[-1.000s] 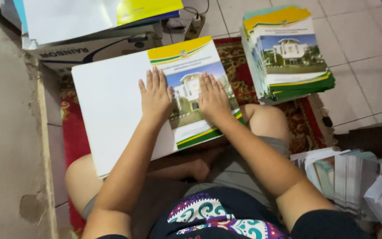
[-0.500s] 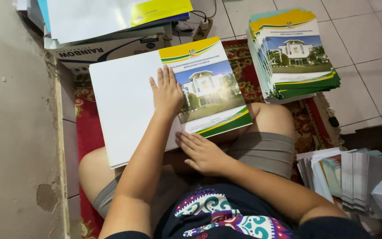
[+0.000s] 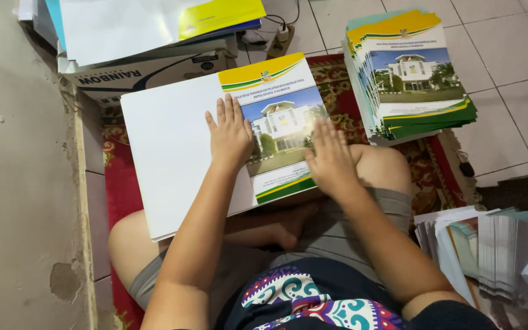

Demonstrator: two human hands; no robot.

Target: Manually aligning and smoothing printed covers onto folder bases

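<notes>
My right hand [image 3: 331, 160] has come back onto the cover [image 3: 279, 125] beside my left hand [image 3: 230, 134], fingers flat, gripping nothing.

there is only one view, from the camera on my head, so nothing is shared with a second one. it looks steeply down over my chest and crossed legs to the floor in front of me. it sits close: my forearms fill the lower middle, and my left hand [image 3: 230, 135] and right hand [image 3: 331, 160] lie near the centre on the open folder [image 3: 172, 140] across my lap. the top edge reaches a cardboard box [image 3: 148, 72], the right side a stack of printed covers [image 3: 410, 73], the left a bare wall [image 3: 19, 183].
</notes>
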